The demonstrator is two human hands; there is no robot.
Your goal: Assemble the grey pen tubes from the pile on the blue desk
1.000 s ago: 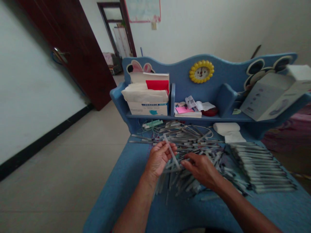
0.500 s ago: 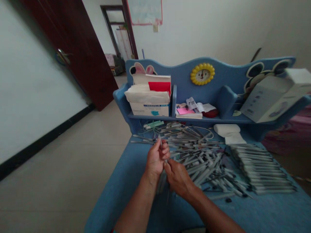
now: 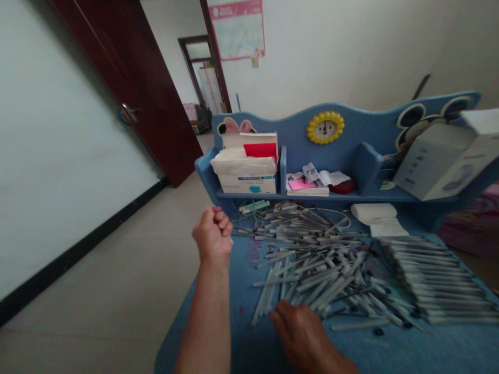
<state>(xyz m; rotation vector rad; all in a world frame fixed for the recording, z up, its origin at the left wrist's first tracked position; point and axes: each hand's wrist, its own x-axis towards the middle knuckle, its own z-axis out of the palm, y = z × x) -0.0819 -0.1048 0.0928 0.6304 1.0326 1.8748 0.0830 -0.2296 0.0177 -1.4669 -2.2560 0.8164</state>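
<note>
My left hand (image 3: 213,231) is closed in a fist above the blue desk's left edge, with a small pale tip poking out by the little finger; the object inside is mostly hidden. Low over the desk, my right hand (image 3: 298,324) is curled, its fingertips at the near edge of a loose pile of grey-white pen-like tubes (image 3: 323,278). Whether it pinches anything is hidden. Further back lies another heap of thin tubes (image 3: 296,226). A neat row of similar tubes (image 3: 444,280) lies at the right.
A blue shelf (image 3: 331,196) backs the desk (image 3: 241,332), holding a mask box (image 3: 249,183), papers (image 3: 307,189) and a white carton (image 3: 436,161). A yellow clock (image 3: 325,128) is on its back panel. A white paper roll (image 3: 373,212) lies below. Small black caps (image 3: 378,331) are scattered nearby.
My hands have separated. The left moved left, away from the heap; the right moved down and nearer the body. The view has shifted slightly, and several tubes show where the hands were.
</note>
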